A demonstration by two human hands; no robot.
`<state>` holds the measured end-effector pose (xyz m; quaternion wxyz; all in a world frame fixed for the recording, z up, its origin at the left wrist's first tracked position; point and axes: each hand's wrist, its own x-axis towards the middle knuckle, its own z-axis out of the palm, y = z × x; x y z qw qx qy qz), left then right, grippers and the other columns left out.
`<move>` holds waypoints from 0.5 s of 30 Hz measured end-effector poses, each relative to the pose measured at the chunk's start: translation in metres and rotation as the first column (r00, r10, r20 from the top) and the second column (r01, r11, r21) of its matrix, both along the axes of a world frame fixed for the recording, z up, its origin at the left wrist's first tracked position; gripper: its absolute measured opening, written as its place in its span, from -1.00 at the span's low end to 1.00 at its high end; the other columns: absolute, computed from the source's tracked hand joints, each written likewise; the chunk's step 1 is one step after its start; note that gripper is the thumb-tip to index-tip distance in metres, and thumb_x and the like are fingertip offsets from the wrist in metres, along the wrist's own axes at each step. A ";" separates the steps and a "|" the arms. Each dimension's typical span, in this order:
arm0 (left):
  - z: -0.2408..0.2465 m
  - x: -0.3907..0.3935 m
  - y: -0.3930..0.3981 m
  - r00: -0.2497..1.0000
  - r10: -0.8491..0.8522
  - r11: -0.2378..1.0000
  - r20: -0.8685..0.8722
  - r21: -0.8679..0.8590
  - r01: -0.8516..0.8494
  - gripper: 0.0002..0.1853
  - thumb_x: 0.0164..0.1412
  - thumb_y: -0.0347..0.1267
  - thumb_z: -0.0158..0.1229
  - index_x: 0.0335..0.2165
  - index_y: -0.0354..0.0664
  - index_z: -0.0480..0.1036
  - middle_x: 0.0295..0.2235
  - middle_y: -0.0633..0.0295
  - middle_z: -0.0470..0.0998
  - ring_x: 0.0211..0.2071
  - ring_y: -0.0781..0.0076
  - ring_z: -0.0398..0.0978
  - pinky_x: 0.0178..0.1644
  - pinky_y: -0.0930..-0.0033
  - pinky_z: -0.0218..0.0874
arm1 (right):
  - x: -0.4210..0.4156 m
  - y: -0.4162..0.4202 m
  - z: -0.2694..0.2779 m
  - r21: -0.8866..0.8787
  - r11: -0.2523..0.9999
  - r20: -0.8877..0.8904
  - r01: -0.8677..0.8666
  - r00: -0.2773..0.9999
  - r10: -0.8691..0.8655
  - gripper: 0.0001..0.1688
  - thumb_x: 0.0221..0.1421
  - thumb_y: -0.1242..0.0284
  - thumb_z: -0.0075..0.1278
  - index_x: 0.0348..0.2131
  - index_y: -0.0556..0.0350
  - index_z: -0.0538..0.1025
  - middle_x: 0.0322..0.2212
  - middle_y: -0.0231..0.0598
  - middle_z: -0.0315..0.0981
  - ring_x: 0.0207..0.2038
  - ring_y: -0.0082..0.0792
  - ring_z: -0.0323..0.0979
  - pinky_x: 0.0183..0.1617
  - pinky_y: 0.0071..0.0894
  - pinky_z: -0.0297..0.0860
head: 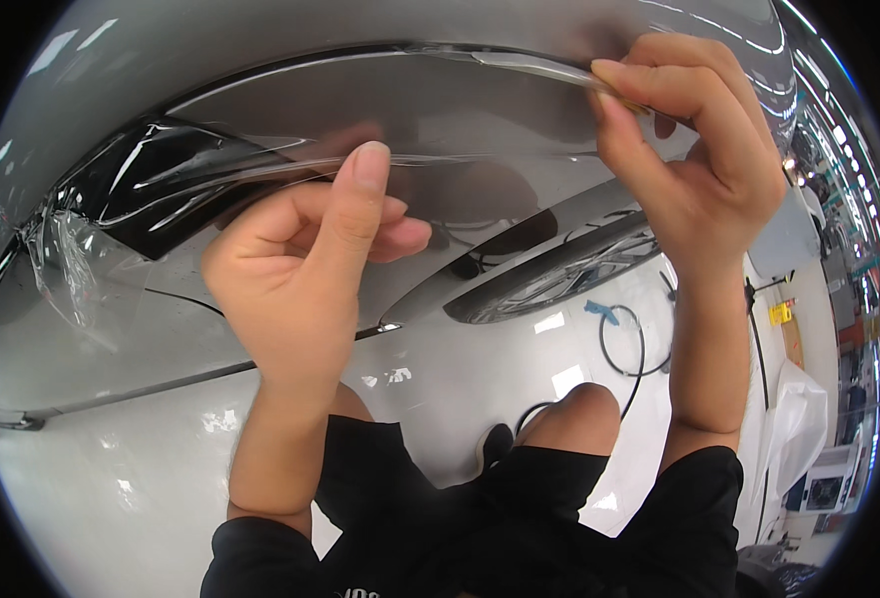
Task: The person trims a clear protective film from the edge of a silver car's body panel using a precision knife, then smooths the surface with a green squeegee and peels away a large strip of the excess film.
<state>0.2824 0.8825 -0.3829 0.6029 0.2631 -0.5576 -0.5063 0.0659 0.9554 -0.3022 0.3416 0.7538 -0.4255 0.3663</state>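
A glossy grey car body panel [470,105] curves before me, with a dark seam [290,62] along its upper side. Clear plastic film [477,157] stretches loosely over it. My left hand [298,239] has its thumb raised against the film's edge, fingers curled beneath, pinching it. Up at the right end of the seam, my right hand [698,134] pinches a thin strip of clear film [537,69] between thumb and forefinger. A small yellowish edge [634,107] shows under those fingers; what it belongs to is hidden. Crumpled film [69,261] hangs beside a glossy black panel [178,176] at left.
Below the panel is the car's wheel [567,273]. A black hose [643,340] with a blue piece [602,312] on it loops over the glossy floor [410,389]. White sheeting [795,411] and a yellow object [781,313] are at the right.
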 end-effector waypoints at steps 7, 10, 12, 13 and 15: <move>-0.004 -0.007 0.002 0.994 0.105 0.994 0.020 -0.033 -0.105 -0.58 0.33 -0.22 0.27 -0.58 -0.30 0.51 -0.69 0.15 0.54 -0.68 0.36 0.55 -0.54 0.44 0.39 | -0.021 0.008 -0.004 -0.001 1.000 0.035 -0.014 0.999 0.014 -0.76 -0.11 0.75 0.27 -0.34 0.25 0.65 -0.35 -0.26 0.56 -0.40 -0.56 0.40 -0.43 -0.63 0.22; -0.007 -0.007 0.001 0.990 0.136 0.990 0.028 -0.043 -0.134 -0.57 0.33 -0.22 0.26 -0.59 -0.28 0.50 -0.70 0.14 0.54 -0.71 0.38 0.52 -0.55 0.44 0.40 | -0.030 0.013 -0.004 0.005 1.000 0.042 -0.013 0.999 0.013 -0.77 -0.11 0.74 0.27 -0.35 0.24 0.64 -0.35 -0.28 0.56 -0.40 -0.57 0.40 -0.43 -0.64 0.22; -0.008 -0.007 0.000 0.988 0.153 0.987 0.034 -0.052 -0.151 -0.57 0.34 -0.22 0.25 -0.59 -0.28 0.50 -0.70 0.14 0.53 -0.73 0.39 0.51 -0.56 0.43 0.40 | -0.036 0.015 -0.005 0.007 1.000 0.053 -0.012 0.999 0.011 -0.77 -0.11 0.74 0.27 -0.35 0.24 0.64 -0.36 -0.29 0.55 -0.40 -0.57 0.40 -0.42 -0.64 0.21; -0.008 -0.007 0.000 0.986 0.162 0.985 0.039 -0.057 -0.160 -0.57 0.34 -0.22 0.25 -0.59 -0.27 0.50 -0.70 0.14 0.53 -0.73 0.39 0.50 -0.57 0.43 0.40 | -0.038 0.016 -0.005 0.005 1.000 0.057 -0.012 0.998 0.012 -0.77 -0.10 0.74 0.27 -0.35 0.24 0.64 -0.36 -0.30 0.55 -0.40 -0.57 0.40 -0.42 -0.64 0.21; -0.008 -0.006 -0.001 0.985 0.168 0.984 0.040 -0.060 -0.165 -0.57 0.33 -0.22 0.27 -0.60 -0.28 0.50 -0.70 0.14 0.54 -0.72 0.40 0.51 -0.57 0.44 0.40 | -0.044 0.018 -0.006 0.003 1.000 0.067 -0.015 0.998 0.015 -0.77 -0.10 0.73 0.28 -0.35 0.23 0.64 -0.36 -0.30 0.55 -0.40 -0.58 0.40 -0.42 -0.65 0.21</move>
